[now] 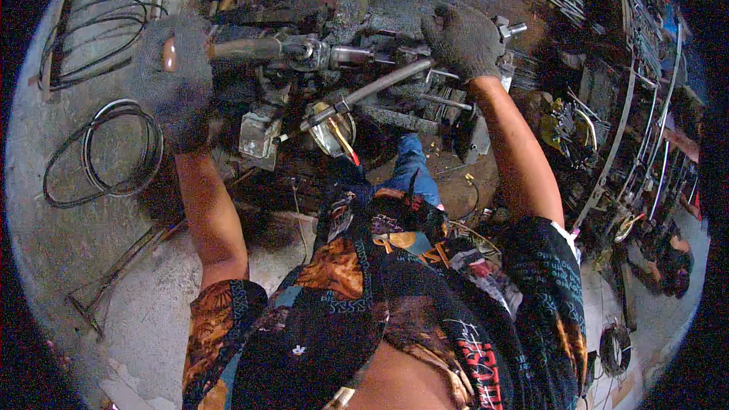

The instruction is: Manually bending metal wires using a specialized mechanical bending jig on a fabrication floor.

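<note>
Metal rig [311,53]: spans the gap between my grips. Left hand [173,80], gloved: closed around the bar [247,48], which runs rightward from that grip into the rig. Right hand [463,42], gloved: fingers curled at the rig's right side; cannot tell whether clamped on anything. Rod [391,82]: upper end beside my right grip. Bolt [517,29]: just right of it.

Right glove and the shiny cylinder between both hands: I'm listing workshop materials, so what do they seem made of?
Right glove: probably knitted fabric, matte grey, judging by its textured surface. Cylinder: apparently metal, polished-looking, given bright highlights; which metal is unclear.
</note>
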Demonstrator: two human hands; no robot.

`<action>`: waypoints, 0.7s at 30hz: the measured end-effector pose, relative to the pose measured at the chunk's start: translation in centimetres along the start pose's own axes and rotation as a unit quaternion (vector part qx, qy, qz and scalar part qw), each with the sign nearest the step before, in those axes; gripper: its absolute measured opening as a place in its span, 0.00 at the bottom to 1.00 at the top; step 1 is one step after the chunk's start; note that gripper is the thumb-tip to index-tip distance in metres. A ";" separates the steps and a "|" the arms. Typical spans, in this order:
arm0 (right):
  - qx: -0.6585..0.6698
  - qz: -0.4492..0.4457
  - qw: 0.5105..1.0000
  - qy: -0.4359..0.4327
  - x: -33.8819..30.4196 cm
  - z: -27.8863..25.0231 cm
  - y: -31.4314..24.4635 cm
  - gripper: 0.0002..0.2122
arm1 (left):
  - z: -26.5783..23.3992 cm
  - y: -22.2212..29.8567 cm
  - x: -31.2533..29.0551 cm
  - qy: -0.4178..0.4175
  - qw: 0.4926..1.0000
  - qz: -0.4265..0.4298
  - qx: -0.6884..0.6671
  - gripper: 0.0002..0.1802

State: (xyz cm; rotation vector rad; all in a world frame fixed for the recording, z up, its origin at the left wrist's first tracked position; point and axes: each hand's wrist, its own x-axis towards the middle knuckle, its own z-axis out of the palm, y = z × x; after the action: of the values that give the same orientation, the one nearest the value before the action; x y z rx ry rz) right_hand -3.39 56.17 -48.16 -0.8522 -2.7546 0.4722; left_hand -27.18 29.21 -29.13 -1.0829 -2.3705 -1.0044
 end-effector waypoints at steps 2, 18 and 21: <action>-0.015 0.019 0.997 -0.068 0.4 -1.0 -0.7 0.23 | -0.9 -2.0 -0.1 0.014 0.999 -0.033 -0.024 0.08; -0.027 0.029 0.997 -0.071 0.1 1.4 0.2 0.21 | -4.4 -9.4 -13.5 0.067 0.822 -0.345 -0.448 0.16; -0.039 0.030 0.995 -0.083 -0.4 1.3 -0.9 0.20 | -6.7 -4.2 -20.4 0.148 0.667 -0.494 -0.538 0.26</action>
State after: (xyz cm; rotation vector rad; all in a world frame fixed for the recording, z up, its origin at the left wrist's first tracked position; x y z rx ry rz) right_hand -3.88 54.95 -49.10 -0.9558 -2.9238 0.4691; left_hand -16.99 11.90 -37.87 0.4073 -1.8329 -2.8631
